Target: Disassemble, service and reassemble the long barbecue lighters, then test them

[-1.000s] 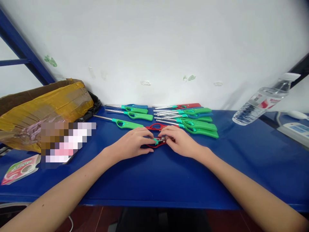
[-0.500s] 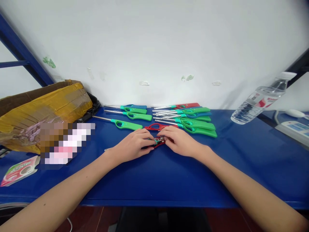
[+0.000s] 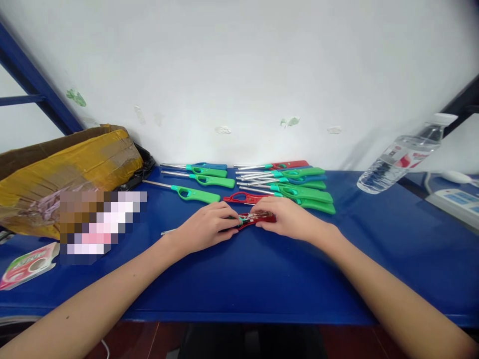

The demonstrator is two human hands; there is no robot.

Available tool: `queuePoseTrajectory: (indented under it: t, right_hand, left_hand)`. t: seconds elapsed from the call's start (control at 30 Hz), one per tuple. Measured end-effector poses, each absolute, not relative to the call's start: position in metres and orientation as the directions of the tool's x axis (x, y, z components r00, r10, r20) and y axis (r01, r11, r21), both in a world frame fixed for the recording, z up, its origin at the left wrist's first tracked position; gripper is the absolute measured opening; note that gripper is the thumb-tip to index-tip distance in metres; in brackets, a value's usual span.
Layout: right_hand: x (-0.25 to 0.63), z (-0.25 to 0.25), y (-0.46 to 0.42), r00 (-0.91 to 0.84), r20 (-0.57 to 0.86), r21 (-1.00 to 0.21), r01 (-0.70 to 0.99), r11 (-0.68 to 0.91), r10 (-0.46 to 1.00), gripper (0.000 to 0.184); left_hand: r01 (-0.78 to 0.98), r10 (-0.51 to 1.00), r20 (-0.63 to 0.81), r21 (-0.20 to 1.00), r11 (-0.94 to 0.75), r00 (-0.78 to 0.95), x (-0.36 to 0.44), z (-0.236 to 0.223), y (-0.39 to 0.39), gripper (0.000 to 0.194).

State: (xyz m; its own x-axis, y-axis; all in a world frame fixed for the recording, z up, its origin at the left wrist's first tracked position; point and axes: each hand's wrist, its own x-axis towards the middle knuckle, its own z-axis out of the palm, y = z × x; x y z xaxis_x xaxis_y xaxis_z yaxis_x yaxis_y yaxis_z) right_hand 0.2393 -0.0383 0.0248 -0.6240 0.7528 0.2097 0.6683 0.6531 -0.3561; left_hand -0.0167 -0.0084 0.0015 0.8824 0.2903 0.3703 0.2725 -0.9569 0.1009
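Note:
A red long-barrelled lighter [image 3: 265,216] lies opened between my hands, its inner parts showing in the handle. My left hand [image 3: 209,224] is closed on its front end, and the tip of a metal tube [image 3: 166,232] pokes out past the wrist. Around the rear of the same handle, the fingers of my right hand [image 3: 286,217] are closed. Just behind the hands lies a separate red handle shell [image 3: 239,197], partly covered by the right hand.
Several green lighters [image 3: 312,193] are piled at the back right, with a red lighter [image 3: 290,164] behind. More green lighters [image 3: 202,195] lie back left. A taped cardboard box [image 3: 75,164] stands left; a water bottle [image 3: 398,159] leans at right.
My right hand has moved slightly right along the opened lighter, uncovering more of the handle's inside. The left hand keeps its hold in nearly the same place.

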Motion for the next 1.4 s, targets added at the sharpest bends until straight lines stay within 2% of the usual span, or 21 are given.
queuePoseTrajectory:
  t: [0.33, 0.6, 0.67, 0.83, 1.1, 1.27, 1.4]
  right_hand:
    - [0.236, 0.017, -0.038, -0.602, 0.251, -0.342, 0.677, 0.652, 0.758, 0.021]
    - [0.241, 0.027, -0.039, -0.626, 0.184, -0.361, 0.674, 0.645, 0.758, 0.018]
    - [0.241, 0.028, -0.039, -0.625, 0.170, -0.357, 0.681, 0.639, 0.761, 0.018]
    - [0.240, 0.030, -0.041, -0.634, 0.156, -0.351, 0.681, 0.643, 0.757, 0.020]
    - [0.240, 0.027, -0.041, -0.647, 0.171, -0.350, 0.666, 0.659, 0.744, 0.020]
    - [0.237, 0.028, -0.043, -0.636, 0.169, -0.344, 0.678, 0.650, 0.753, 0.016]
    - [0.238, 0.028, -0.042, -0.639, 0.177, -0.346, 0.672, 0.655, 0.748, 0.016]
  left_hand:
    - [0.344, 0.375, 0.347, 0.150, -0.927, 0.860, -0.013, 0.003, -0.017, 0.021]
    - [0.335, 0.466, 0.359, 0.369, -0.867, 0.808, -0.017, 0.013, -0.016, 0.021]
    - [0.336, 0.483, 0.378, 0.391, -0.857, 0.790, -0.019, 0.016, -0.013, 0.019]
    - [0.392, 0.497, 0.363, 0.326, -0.860, 0.789, -0.026, 0.022, -0.006, 0.021]
    - [0.334, 0.376, 0.267, 0.191, -0.923, 0.887, -0.024, 0.018, -0.010, 0.026]
    - [0.337, 0.386, 0.281, 0.206, -0.919, 0.879, -0.021, 0.018, -0.014, 0.024]
    - [0.343, 0.424, 0.309, 0.285, -0.895, 0.851, -0.021, 0.020, -0.013, 0.020]
